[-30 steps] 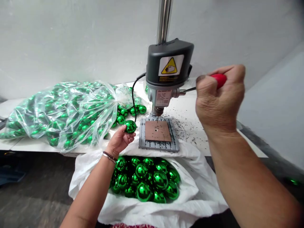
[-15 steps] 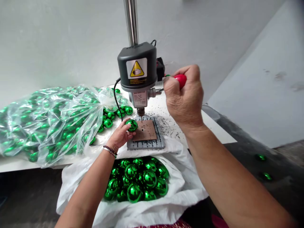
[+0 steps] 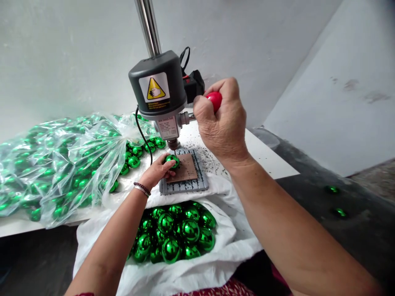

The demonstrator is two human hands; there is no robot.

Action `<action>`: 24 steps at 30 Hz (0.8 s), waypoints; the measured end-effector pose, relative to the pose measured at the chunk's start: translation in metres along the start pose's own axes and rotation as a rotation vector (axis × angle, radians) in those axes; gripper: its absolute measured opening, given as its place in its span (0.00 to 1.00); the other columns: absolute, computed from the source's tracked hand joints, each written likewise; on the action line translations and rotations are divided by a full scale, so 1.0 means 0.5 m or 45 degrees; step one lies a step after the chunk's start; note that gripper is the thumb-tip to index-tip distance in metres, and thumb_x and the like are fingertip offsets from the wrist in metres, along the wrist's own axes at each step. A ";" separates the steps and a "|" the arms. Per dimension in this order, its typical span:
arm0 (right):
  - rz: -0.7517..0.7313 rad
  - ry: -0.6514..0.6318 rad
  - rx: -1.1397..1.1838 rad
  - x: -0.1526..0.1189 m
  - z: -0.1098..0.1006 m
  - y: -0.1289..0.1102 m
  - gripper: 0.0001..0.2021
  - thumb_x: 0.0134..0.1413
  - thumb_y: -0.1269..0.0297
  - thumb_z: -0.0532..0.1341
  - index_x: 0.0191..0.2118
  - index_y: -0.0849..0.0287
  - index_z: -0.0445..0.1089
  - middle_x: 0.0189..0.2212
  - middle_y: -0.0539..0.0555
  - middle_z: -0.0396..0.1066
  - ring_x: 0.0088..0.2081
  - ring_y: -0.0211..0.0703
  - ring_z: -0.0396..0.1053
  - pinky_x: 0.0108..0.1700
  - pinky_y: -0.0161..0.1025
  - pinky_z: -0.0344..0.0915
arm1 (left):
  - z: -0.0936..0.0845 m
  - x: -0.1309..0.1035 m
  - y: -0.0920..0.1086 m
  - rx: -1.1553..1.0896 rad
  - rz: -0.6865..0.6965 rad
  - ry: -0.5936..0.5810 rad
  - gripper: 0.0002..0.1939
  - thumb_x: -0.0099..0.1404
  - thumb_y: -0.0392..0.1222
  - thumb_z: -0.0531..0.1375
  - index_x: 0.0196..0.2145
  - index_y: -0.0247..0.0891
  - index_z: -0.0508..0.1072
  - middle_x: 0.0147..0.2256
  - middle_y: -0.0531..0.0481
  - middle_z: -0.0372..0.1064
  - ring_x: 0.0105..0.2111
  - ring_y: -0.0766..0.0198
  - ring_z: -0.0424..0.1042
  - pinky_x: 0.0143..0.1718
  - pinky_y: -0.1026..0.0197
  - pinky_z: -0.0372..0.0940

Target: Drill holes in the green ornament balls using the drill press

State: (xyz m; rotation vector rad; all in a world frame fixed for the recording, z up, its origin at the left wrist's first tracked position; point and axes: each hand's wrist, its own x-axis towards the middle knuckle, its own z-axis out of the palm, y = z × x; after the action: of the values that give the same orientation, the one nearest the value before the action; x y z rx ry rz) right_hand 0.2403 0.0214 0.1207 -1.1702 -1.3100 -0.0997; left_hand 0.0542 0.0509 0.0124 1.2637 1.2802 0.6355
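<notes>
A shiny green ball ornament (image 3: 173,162) is held in the fingers of my left hand (image 3: 157,170), right by the thin drill bit (image 3: 175,153); whether the bit touches it I cannot tell. Under it lies a brown board (image 3: 188,170) on the slotted grey base (image 3: 202,183) of a small drill press (image 3: 157,86). My right hand (image 3: 224,119) is closed around the red knob (image 3: 214,100) of the press's feed lever. Close below the base, several more green balls (image 3: 171,248) rest in an opened white sack (image 3: 222,263).
On the left of the white table (image 3: 262,158), a clear plastic bag (image 3: 77,164) bulges with green balls, and several loose ones (image 3: 134,161) lie beside it. Dark shavings are scattered right of the base. Two green balls (image 3: 339,212) are on the dark floor at right.
My left hand has brought the green ball from the board's left side to the drill bit. My right hand stays on the red knob. The whole view has shifted and tilted slightly.
</notes>
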 end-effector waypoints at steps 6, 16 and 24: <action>-0.021 -0.002 0.116 0.004 -0.001 0.000 0.09 0.60 0.61 0.58 0.35 0.57 0.56 0.28 0.46 0.57 0.27 0.27 0.57 0.34 0.30 0.63 | 0.009 0.003 0.004 0.117 0.008 0.006 0.24 0.65 0.41 0.61 0.59 0.41 0.66 0.42 0.48 0.73 0.25 0.72 0.72 0.24 0.70 0.63; -0.048 0.044 0.093 -0.003 0.005 0.012 0.11 0.63 0.54 0.55 0.38 0.57 0.59 0.31 0.48 0.61 0.35 0.29 0.65 0.38 0.31 0.65 | 0.034 0.015 -0.003 0.487 0.102 0.112 0.36 0.57 0.43 0.68 0.63 0.41 0.67 0.26 0.55 0.71 0.24 0.66 0.69 0.29 0.64 0.66; -0.066 0.064 -0.082 -0.012 -0.013 -0.001 0.10 0.61 0.57 0.56 0.34 0.58 0.61 0.27 0.47 0.61 0.27 0.27 0.58 0.32 0.30 0.60 | 0.039 0.019 -0.019 0.367 0.144 0.150 0.39 0.53 0.43 0.70 0.62 0.38 0.69 0.33 0.52 0.74 0.29 0.66 0.70 0.36 0.61 0.69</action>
State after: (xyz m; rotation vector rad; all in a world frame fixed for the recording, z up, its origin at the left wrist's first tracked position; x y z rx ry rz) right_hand 0.2426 0.0135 0.1177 -1.1815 -1.3011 -0.2093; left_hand 0.0721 0.0507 -0.0032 1.5630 1.4425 0.6282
